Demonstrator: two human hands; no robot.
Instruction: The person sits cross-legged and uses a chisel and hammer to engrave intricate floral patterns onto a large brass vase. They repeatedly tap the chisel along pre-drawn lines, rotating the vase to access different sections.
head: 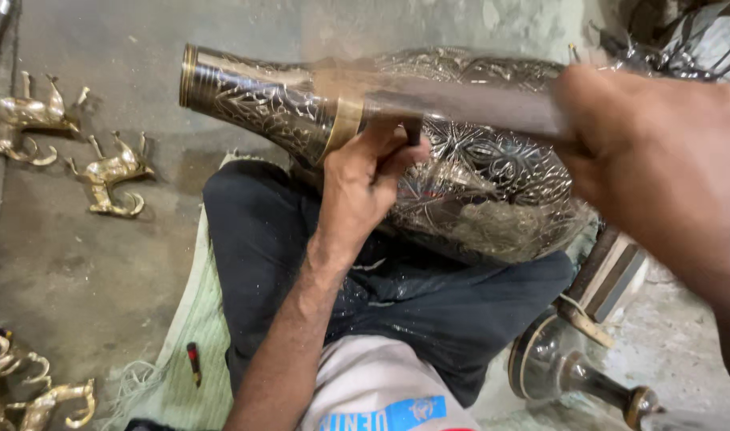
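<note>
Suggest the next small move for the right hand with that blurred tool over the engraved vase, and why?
Probably bring the tool down onto the chisel: the left hand pinches it against the engraved brass vase on the lap, and the right hand holds the tool raised, motion-blurred.

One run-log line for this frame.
left hand: steadies tool on vase | right hand: grips blurred hammer | vase: on lap

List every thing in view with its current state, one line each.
Engraved brass vase: lying sideways across the lap.
Left hand: gripping a small tool at the vase's neck.
Right hand: swinging a blurred mallet.
Brass animal figures: lying on the floor.
Red marker: lying on the mat.
</note>
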